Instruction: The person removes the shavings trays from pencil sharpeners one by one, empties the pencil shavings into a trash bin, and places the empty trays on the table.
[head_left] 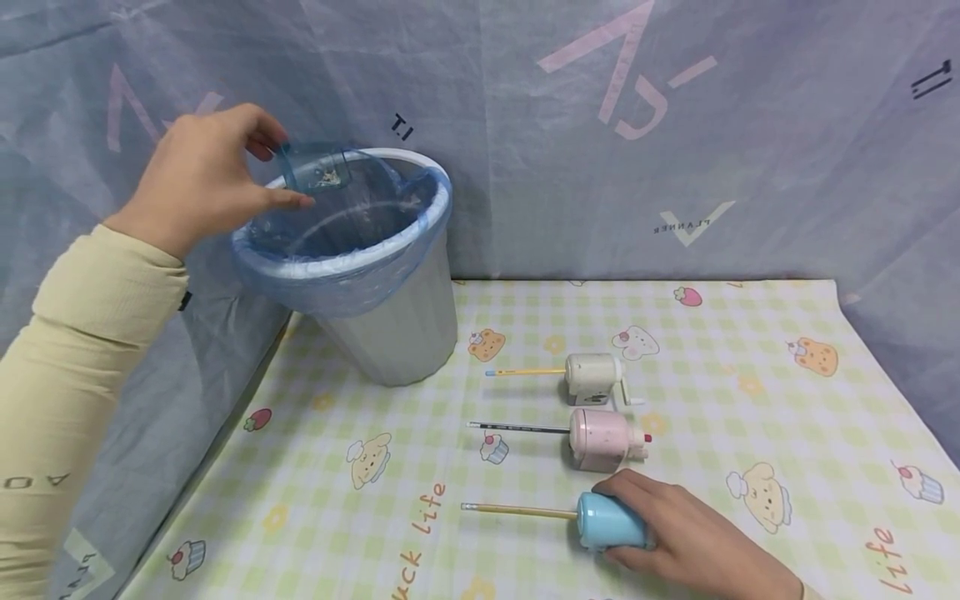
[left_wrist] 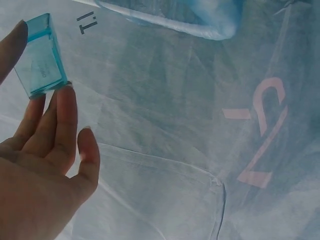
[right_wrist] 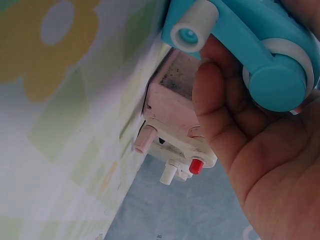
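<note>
Over the mouth of the waste bin (head_left: 408, 333), my left hand (head_left: 198, 171) pinches a see-through blue shavings drawer (left_wrist: 42, 60) between thumb and fingers. Some pale pencil shavings (head_left: 327, 177) show in the drawer. My right hand (head_left: 686, 529) grips a light-blue crank pencil sharpener (head_left: 609, 521) on the tablecloth. A yellow pencil (head_left: 517, 510) sticks out of this sharpener to the left. In the right wrist view, its blue crank (right_wrist: 277, 89) with a white knob faces the palm.
A pink sharpener (head_left: 597, 442) with a black pencil (head_left: 517, 428) stands just behind the blue one. Farther back is a cream sharpener (head_left: 588, 375) holding a yellow-orange pencil (head_left: 525, 372). A blue bag (head_left: 345, 287) lines the bin. Grey-blue cloth (head_left: 510, 150) hangs behind the table.
</note>
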